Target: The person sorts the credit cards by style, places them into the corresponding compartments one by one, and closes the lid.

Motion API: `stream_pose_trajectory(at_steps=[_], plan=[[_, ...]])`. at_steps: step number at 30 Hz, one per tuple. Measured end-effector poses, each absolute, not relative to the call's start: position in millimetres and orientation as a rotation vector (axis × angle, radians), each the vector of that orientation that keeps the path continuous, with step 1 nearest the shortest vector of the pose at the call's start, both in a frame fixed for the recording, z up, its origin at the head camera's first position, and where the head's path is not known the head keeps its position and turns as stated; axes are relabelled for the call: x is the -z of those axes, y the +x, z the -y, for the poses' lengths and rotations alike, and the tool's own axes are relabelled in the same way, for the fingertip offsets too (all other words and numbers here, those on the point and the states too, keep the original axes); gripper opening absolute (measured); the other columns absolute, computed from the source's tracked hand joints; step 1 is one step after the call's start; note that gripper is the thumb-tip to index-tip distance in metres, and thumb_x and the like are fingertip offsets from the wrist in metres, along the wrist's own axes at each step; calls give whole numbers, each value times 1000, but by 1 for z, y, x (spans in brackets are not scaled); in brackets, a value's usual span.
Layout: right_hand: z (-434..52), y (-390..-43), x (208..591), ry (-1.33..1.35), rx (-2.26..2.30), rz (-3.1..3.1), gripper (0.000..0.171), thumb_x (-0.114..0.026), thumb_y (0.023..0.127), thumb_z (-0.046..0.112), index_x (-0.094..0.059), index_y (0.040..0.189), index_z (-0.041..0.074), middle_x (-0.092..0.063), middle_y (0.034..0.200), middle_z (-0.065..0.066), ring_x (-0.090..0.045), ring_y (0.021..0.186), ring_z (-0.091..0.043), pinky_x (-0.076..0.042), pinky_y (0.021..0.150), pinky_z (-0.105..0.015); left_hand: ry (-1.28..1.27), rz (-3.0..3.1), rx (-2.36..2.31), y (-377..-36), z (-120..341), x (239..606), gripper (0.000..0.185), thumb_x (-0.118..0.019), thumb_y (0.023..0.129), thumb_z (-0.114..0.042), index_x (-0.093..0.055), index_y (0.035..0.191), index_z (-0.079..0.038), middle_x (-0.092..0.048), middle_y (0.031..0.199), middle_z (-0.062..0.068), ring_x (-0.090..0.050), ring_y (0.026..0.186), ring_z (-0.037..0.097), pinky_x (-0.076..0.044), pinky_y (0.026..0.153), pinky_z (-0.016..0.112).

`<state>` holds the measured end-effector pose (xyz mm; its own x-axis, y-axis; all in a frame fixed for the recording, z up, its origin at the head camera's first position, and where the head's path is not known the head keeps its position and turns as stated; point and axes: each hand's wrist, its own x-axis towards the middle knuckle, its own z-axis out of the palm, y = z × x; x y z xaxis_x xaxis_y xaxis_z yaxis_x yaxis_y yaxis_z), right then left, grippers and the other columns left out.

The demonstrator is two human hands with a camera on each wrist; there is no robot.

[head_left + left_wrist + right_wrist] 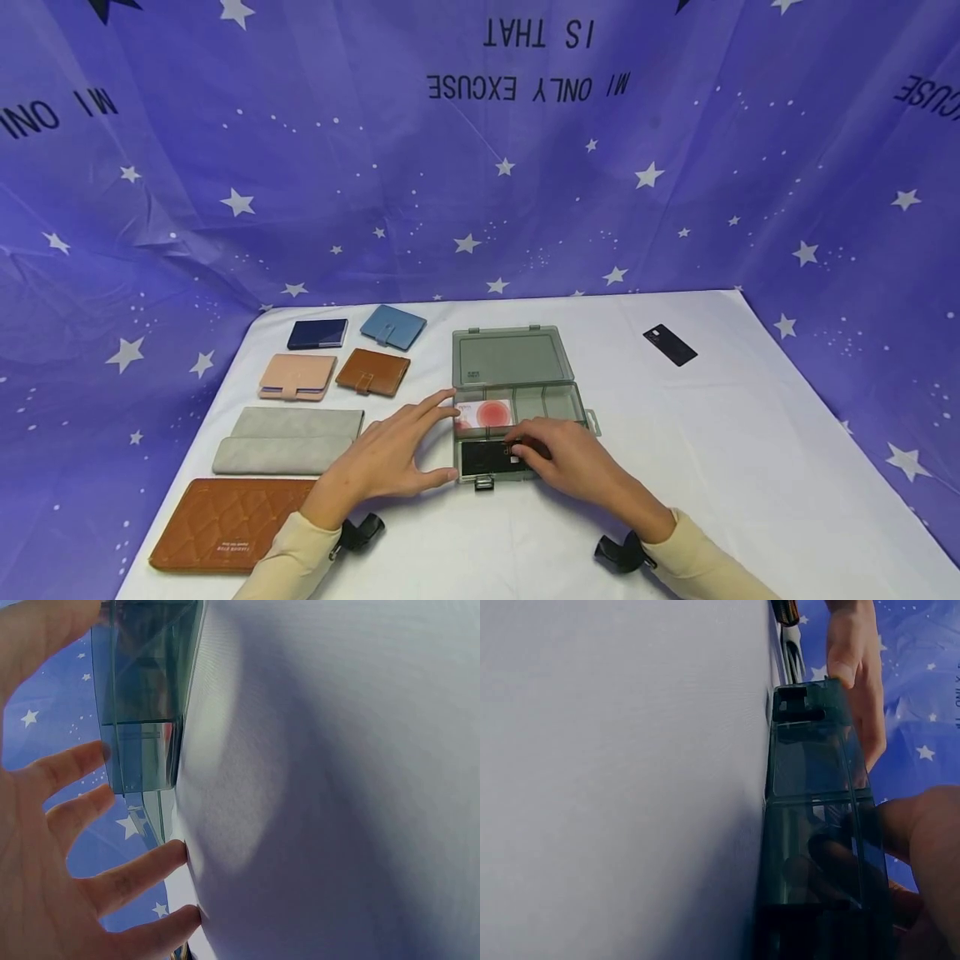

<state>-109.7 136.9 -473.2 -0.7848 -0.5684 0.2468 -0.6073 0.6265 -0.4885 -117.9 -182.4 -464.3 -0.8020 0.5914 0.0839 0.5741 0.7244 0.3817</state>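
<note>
1. At the far left of the white table lies a large quilted brown wallet with small stamped lettering near its front edge, too small to read.
2. Behind it sit a long grey wallet, a pink wallet, a brown snap wallet, a navy card case and a blue wallet.
3. The left hand is spread, fingers straight; its fingertips touch the left edge of the box and its thumb rests against the near left corner.
4. The smoky clear plastic box lies open mid-table, lid flat behind it, a small label on the lid unreadable. Its rear left compartment holds a white card with a red circle; its writing is too small to read.
5. The black card lies in the front compartment. The right hand has curled fingers on its right end; whether they pinch it I cannot tell.
6. Far right, a dark card lies alone.
7. The backdrop reads, upside down, "MI ONLY EXCUSE IS THAT".
</note>
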Motion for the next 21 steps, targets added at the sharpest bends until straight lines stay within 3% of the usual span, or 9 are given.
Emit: stream_pose_trajectory(at_steps=[3, 12, 16, 21], plan=[[-137, -108, 474, 1023, -797, 2779, 19, -73, 105, 28, -79, 123, 23, -78, 109, 10, -71, 96, -5, -59, 81, -36, 974, -2875, -619, -118, 182, 465, 84, -71, 91, -72, -52, 159, -27, -29, 177, -7, -55, 144, 31, -57, 94, 58], [-144, -111, 464, 1120, -783, 2829, 28, -66, 109, 36, -79, 129, 21, -75, 104, 15, -63, 84, 2, -55, 75, -30, 989, -2879, -636, -116, 184, 464, 81, -74, 92, -67, -53, 158, -26, -30, 177, -8, -56, 143, 31, -57, 94, 58], [-162, -123, 447, 1049, -977, 2797, 24, -71, 107, 28, -78, 128, 18, -76, 104, 14, -67, 87, 0, -58, 76, -29, 996, -2891, -629, -116, 184, 465, 81, -75, 92, -66, -53, 158, -26, -31, 176, -7, -57, 142, 31, -58, 91, 56], [-202, -150, 438, 897, -1058, 2700, 27, -76, 102, 11, -75, 128, 7, -79, 114, -4, -75, 99, -16, -63, 82, -36, 988, -2884, -633, -116, 183, 466, 81, -76, 92, -65, -52, 159, -26, -30, 176, -7, -56, 142, 31, -58, 92, 57]])
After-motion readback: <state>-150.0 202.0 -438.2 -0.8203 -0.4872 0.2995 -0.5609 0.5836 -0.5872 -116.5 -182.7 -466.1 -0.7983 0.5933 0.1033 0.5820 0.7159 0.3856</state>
